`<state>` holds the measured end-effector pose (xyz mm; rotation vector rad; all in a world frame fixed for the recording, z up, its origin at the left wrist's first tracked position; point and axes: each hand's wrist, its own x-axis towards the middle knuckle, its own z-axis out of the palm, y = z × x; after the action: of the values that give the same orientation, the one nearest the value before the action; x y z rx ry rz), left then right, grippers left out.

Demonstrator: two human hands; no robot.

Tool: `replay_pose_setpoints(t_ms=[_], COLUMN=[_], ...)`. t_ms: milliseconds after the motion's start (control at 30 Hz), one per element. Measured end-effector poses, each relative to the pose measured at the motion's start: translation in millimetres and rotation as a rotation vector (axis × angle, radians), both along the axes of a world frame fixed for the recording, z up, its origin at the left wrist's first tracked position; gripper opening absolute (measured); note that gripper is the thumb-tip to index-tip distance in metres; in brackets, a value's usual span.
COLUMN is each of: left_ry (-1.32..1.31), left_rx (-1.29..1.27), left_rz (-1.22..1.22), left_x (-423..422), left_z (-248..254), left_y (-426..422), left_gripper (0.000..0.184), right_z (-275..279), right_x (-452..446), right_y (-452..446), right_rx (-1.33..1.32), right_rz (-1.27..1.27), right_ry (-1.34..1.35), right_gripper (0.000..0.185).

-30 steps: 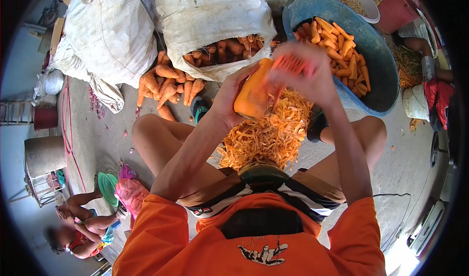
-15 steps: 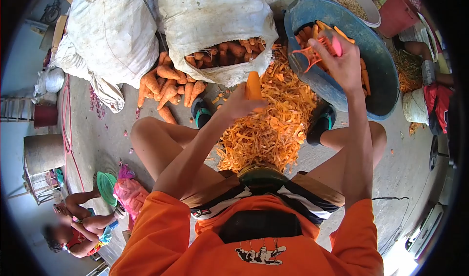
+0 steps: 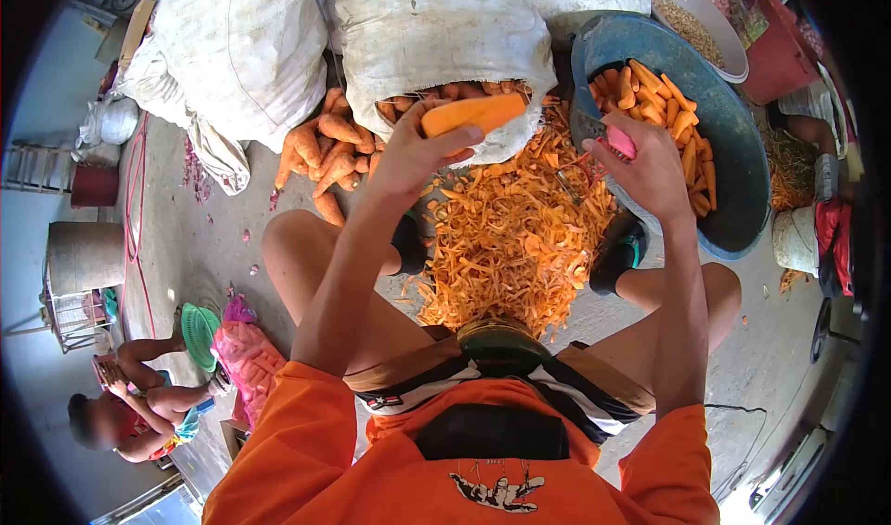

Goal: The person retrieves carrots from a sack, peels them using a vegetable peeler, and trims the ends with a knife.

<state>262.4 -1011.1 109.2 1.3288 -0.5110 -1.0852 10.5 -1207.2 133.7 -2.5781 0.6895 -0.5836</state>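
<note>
Carrot (image 3: 475, 114) in left hand (image 3: 414, 154), long axis nearly crosswise, pointing right

Left hand (image 3: 408, 158): I'm gripping, thumb (image 3: 457, 141) extended;
Right hand (image 3: 650, 168): I'm gripping too;
Forearms (image 3: 339, 274): I'm holding both forward

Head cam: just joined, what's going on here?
A person is peeling carrots. The left hand holds a smooth carrot in front of an open sack; the right hand grips a peeler, apart from that carrot. Peelings lie heaped on the floor between the feet, and peeled carrots sit in the blue tub.
</note>
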Motion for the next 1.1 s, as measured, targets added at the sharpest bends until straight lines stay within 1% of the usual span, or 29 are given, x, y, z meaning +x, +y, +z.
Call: replay_pose_setpoints(t_ms=[33,100,133,167,233,267,333,367,400,433,467,500,600,667,767,867,933,967,1033,1067,1100], left_ry=[0.001,-0.388,-0.306,-0.303,0.158,0.154,-0.081,-0.195,-0.309,-0.306,-0.385,-0.464,-0.5,-0.525,-0.471,-0.518,-0.541,-0.539,-0.72,-0.717,-0.722], left_rx=[-0.004,-0.197,-0.234,-0.229,-0.29,-0.289,-0.151,-0.082,-0.219,-0.218,-0.213,-0.208,-0.171,-0.153,-0.158,-0.113,-0.08,-0.08,-0.114,-0.105,-0.107], left_rz=[0.002,0.083,0.113,0.11,0.192,0.194,0.122,0.082,0.103,0.093,0.088,0.083,0.075,0.078,0.12,0.11,-0.015,-0.018,-0.304,-0.276,-0.288], left_x=[-3,-9,-6,-10,-18,-18,-20,-22,-30,-34,-38,-41,-48,-50,-51,-49,-48,-46,-46,-53,-48], left_z=[-1,0,5,7,10,6,-11,-19,-20,-21,-22,-24,-28,-28,-29,-30,-21,-16,-10,-17,-17], left_y=[-2,-6,-6,-7,-11,-10,-9,-12,-16,-18,-19,-20,-21,-21,-23,-21,-15,-10,3,14,11], left_gripper=[0.059,0.063,0.056,0.056,0.047,0.047,0.038,0.034,0.032,0.032,0.032,0.033,0.032,0.031,0.032,0.035,0.039,0.039,0.049,0.069,0.069], right_z=[2,5,5,2,-4,-5,-7,-8,-11,-13,-15,-15,-17,-25,-20,-27,-35,-42,-95,-98,-100], right_x=[2,5,5,5,11,15,21,24,28,31,34,36,39,40,44,46,49,50,43,33,28], right_y=[-1,0,2,4,10,13,21,25,30,33,34,37,46,50,56,57,50,42,-8,-32,-43], right_rx=[0.007,0.019,0.037,0.042,0.13,0.132,0.131,0.131,0.171,0.211,0.187,0.19,0.222,0.186,0.219,0.188,0.193,0.198,0.25,0.316,0.388], right_rz=[0.0,-0.002,-0.004,-0.006,0.024,0.026,0.131,0.126,0.155,0.184,0.177,0.168,0.197,0.192,0.167,0.13,0.126,0.12,-0.034,-0.044,-0.058], right_ry=[0.068,0.068,0.068,0.07,-0.009,-0.013,-0.04,-0.039,-0.04,-0.043,0.033,0.035,0.051,-0.019,0.022,0.059,0.051,0.044,0.277,0.368,0.456], right_gripper=[0.042,0.043,0.044,0.044,0.033,0.033,0.035,0.035,0.034,0.033,0.033,0.033,0.033,0.029,0.024,0.021,0.02,0.02,0.026,0.028,0.03])
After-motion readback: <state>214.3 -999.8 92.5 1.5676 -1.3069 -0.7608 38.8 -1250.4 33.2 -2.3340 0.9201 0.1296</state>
